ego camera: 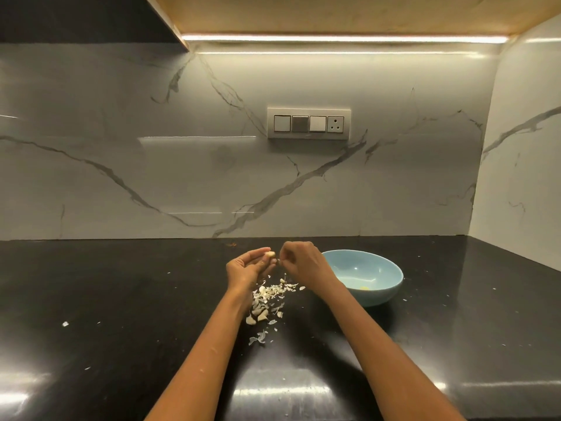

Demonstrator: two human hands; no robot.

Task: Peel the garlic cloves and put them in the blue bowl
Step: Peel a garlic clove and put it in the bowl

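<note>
Black countertop [121,299] below marble backsplash [121,165]; switch panel [308,123] at twelve o'clock; light strip [343,38] above.

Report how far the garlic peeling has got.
Done: one pale peeled piece lies in the blue bowl; loose skins litter the counter. In hand: left hand holds a clove, right hand pinches its skin. Left: a few unpeeled cloves.

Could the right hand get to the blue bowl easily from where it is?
Probably yes. The right hand hovers just left of the blue bowl, whose open top has nothing over it. Its fingers are curled, seemingly pinching skin, beside the garlic clove.
</note>
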